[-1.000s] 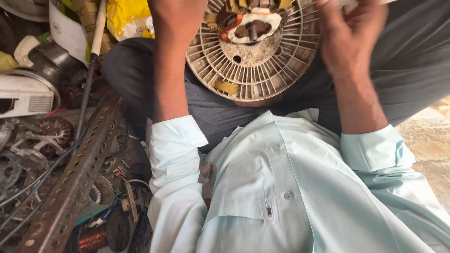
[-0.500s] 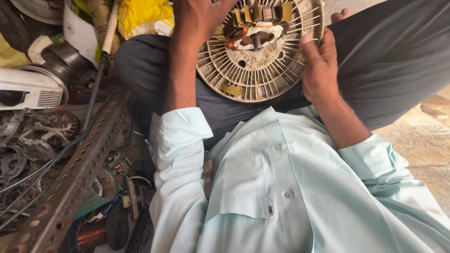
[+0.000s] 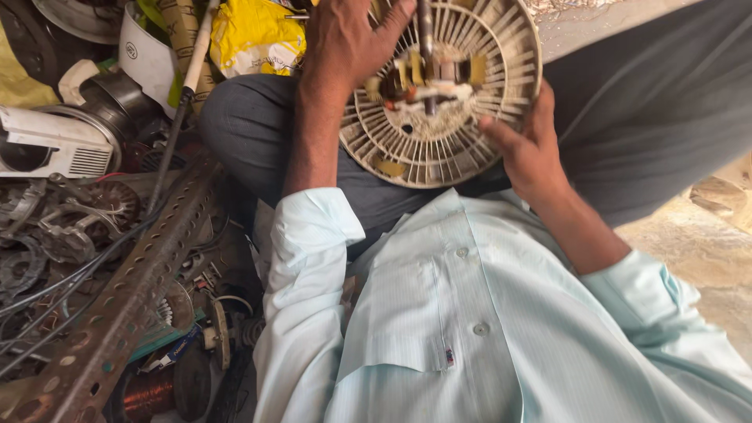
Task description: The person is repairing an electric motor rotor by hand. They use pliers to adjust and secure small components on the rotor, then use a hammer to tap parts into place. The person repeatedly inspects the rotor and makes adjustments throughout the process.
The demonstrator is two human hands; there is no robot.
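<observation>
Cluttered scrap floor (image 3: 94,258), round slatted motor housing (image 3: 439,149) on lap, hands (image 3: 345,39) partly cropped

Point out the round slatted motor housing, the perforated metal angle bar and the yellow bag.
round slatted motor housing (image 3: 439,149), head view, on its lower slats.
perforated metal angle bar (image 3: 133,305), head view, on its rusty middle stretch.
yellow bag (image 3: 251,35), head view, on its front face.

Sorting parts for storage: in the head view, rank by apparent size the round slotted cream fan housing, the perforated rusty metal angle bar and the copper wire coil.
1. Perforated rusty metal angle bar, though it lies nearer the camera.
2. Round slotted cream fan housing.
3. Copper wire coil, clearly smallest.
</observation>
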